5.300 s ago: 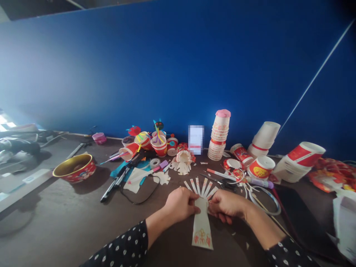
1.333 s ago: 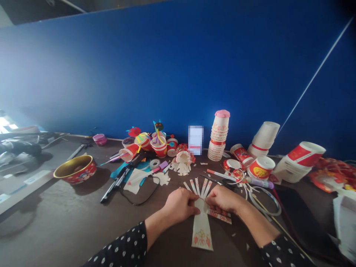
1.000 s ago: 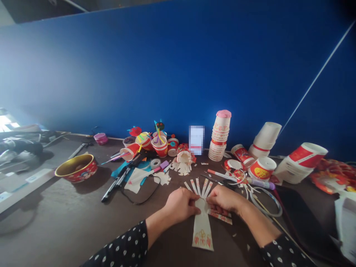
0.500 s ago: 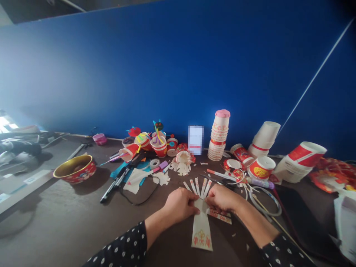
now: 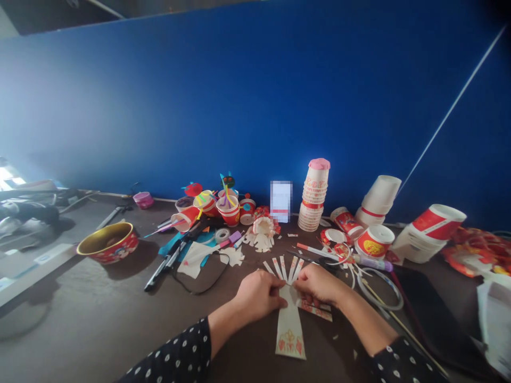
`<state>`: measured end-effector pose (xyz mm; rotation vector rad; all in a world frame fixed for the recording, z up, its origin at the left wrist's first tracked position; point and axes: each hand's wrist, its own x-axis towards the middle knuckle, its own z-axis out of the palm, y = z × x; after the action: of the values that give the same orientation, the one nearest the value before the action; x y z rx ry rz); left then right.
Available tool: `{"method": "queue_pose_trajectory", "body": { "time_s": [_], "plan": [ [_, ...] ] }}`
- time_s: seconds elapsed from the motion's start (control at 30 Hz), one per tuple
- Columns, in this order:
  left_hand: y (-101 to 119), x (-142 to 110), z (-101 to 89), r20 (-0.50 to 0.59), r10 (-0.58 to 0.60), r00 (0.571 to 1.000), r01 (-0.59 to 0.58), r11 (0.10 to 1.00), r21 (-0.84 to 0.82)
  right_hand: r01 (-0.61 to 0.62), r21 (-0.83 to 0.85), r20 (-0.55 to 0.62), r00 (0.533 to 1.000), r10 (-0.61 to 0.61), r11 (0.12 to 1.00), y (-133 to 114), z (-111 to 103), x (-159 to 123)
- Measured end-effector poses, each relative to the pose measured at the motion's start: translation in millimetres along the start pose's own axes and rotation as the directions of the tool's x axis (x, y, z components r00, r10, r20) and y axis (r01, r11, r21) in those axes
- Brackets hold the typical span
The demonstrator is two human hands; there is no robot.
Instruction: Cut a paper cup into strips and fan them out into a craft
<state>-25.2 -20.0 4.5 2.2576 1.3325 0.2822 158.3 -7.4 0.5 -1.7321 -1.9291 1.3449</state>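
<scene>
Cutout (image 5: 290, 324) over bench (image 5: 80, 319), strips (image 5: 294, 266) fanned out; left hand (image 5: 259, 291) fingers pinching left edge, right hand (image 5: 319, 286) fingers pinching right.

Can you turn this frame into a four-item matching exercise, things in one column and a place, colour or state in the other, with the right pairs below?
Things
1. Paper cutout
2. Bowl
3. Tall cup stack
4. Small pink tub

Descriptions
A. At the back left of the desk, near the blue partition
B. Held between the left hand and the right hand
C. Gold inside, red patterned outside
D. Standing upright, pink on top

Right pairs: 1-B; 2-C; 3-D; 4-A
</scene>
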Motion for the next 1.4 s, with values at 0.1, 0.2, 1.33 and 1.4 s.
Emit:
{"method": "queue_pose_trajectory", "body": {
  "time_s": [0.1, 0.2, 1.33, 1.4],
  "plan": [
    [-1.0, 0.2, 1.1, 0.000, 0.001, 1.000, -0.001, 1.000, 0.002, 0.008, -0.013, -0.019, 1.000, -0.008, 1.000, 2.9, 0.6, 0.1],
    [-2.0, 0.8, 1.5, -0.004, -0.010, 1.000, 0.010, 1.000, -0.008, 0.005, -0.043, -0.020, 1.000, -0.006, 0.999, 4.1, 1.8, 0.9],
    [0.2, 0.6, -0.9, 0.018, -0.015, 1.000, 0.014, 1.000, 0.021, 0.166, -0.673, -0.161, 0.918, -0.362, 0.721, -3.2, 4.1, -9.6],
    [-0.5, 0.8, -0.4, 0.026, -0.012, 1.000, 0.011, 1.000, 0.019, 0.141, -0.713, -0.164, 0.919, -0.358, 0.687, -8.7, 5.2, -12.7]
  ]
}}
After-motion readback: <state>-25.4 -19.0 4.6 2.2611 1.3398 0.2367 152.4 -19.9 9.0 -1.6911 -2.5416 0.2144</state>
